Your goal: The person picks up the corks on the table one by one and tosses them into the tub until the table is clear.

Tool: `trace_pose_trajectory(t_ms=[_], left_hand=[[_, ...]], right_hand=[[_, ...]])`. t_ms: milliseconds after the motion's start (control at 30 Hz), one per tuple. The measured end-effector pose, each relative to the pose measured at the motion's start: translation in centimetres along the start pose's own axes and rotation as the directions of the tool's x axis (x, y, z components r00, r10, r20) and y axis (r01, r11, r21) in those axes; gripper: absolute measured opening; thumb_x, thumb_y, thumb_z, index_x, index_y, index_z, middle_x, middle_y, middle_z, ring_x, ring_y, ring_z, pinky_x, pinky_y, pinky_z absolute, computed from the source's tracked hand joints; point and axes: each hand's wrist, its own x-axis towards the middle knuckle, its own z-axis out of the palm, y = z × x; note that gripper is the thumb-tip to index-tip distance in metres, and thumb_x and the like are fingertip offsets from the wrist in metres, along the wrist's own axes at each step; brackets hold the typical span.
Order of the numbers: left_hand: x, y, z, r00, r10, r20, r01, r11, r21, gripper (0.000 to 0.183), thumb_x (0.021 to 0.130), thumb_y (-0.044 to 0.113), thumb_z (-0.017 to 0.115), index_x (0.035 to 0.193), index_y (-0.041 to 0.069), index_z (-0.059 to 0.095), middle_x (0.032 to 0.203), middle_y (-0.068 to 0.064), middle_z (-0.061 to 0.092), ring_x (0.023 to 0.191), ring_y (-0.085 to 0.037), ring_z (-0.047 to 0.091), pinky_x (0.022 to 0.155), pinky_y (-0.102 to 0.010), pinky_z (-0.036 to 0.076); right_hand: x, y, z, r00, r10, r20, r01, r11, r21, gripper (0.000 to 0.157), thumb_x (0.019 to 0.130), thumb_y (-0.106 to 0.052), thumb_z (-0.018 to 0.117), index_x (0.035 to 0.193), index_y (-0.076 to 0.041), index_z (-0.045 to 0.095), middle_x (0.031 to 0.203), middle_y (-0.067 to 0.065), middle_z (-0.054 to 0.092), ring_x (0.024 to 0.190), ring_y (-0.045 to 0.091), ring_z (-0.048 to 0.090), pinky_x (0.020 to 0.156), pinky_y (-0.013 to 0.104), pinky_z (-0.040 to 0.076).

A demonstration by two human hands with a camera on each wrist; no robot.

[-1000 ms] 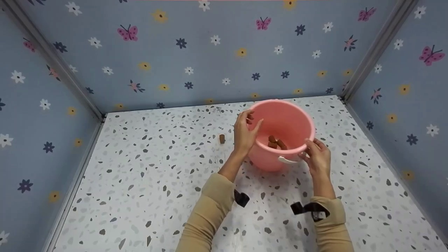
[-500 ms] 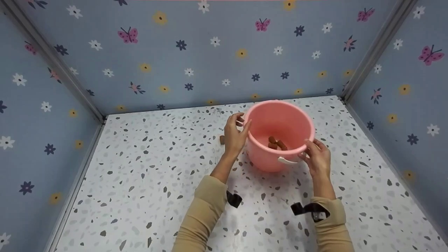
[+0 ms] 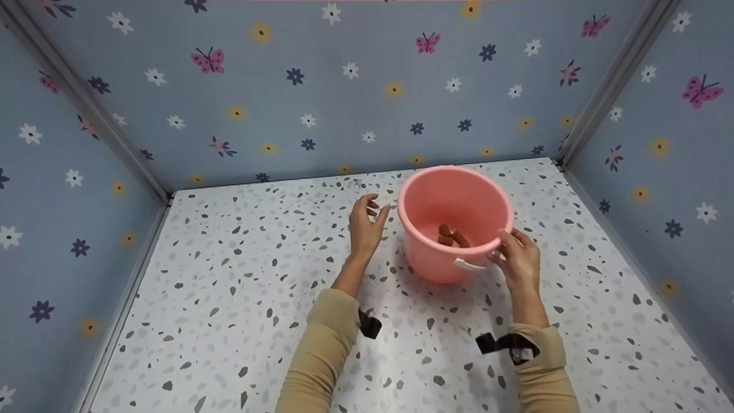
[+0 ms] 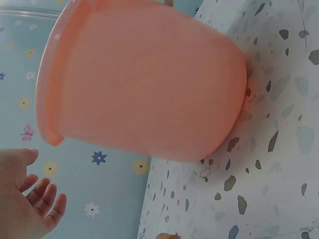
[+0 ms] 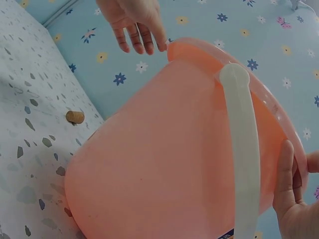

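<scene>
A pink bucket (image 3: 433,258) stands on the speckled tabletop, its white handle (image 5: 242,129) hanging down the near side. Several brown corks (image 3: 445,240) lie at the bottom inside it. My right hand (image 3: 520,261) pinches the bucket's rim at the right, thumb on one side and fingers on the other. To the left of the bucket my left hand (image 3: 366,229) is in the air, fingers loosely bent and holding nothing. One loose cork (image 5: 75,117) lies on the tabletop, seen in the right wrist view; in the head view my left hand hides it.
Blue panels (image 3: 321,115) printed with flowers and butterflies rise behind the speckled tabletop (image 3: 229,310) and along both sides. Grey metal posts (image 3: 616,80) stand at the back corners. A black strap (image 3: 516,342) is on my right wrist.
My left hand has come off the bucket's rim and moved left, now covering the loose cork in the head view. The right hand stays on the rim, and the bucket has hardly moved.
</scene>
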Motion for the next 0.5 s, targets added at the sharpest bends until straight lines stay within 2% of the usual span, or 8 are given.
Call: trace_pose_trajectory(t_ms=[167,333,500], left_hand=[[0.0,-1.8,-0.1,0.998,-0.065,0.023,0.064,0.997,0.044,0.030,0.081,0.011,0.064,0.106,-0.003,0.056,0.088,-0.018,0.055,0.077,-0.029,0.053,0.070,-0.038,0.044],[-0.1,-3.9,-0.3,0.987,-0.155,0.039,0.149,0.980,0.128,0.033,0.080,0.013,0.065,0.108,-0.001,0.055,0.088,-0.016,0.055,0.076,-0.025,0.054,0.067,-0.033,0.044],[-0.4,-5.8,-0.6,0.979,-0.197,0.057,0.186,0.968,0.167,0.035,0.080,0.013,0.066,0.109,-0.002,0.055,0.085,-0.017,0.055,0.074,-0.026,0.054,0.066,-0.034,0.043]], right_hand=[[0.1,0.1,-0.1,1.000,-0.008,0.011,0.008,1.000,0.015,0.057,0.070,-0.026,0.075,0.116,-0.004,0.051,0.101,0.020,0.058,0.076,0.026,0.060,0.053,0.033,0.051],[0.1,0.1,-0.1,1.000,-0.010,0.010,0.010,1.000,0.012,0.057,0.070,-0.026,0.075,0.116,-0.004,0.051,0.101,0.021,0.058,0.073,0.025,0.060,0.052,0.033,0.051],[0.1,0.0,-0.1,1.000,-0.010,0.013,0.010,1.000,0.003,0.056,0.070,-0.027,0.075,0.117,-0.005,0.051,0.102,0.021,0.058,0.074,0.025,0.060,0.053,0.033,0.051]])
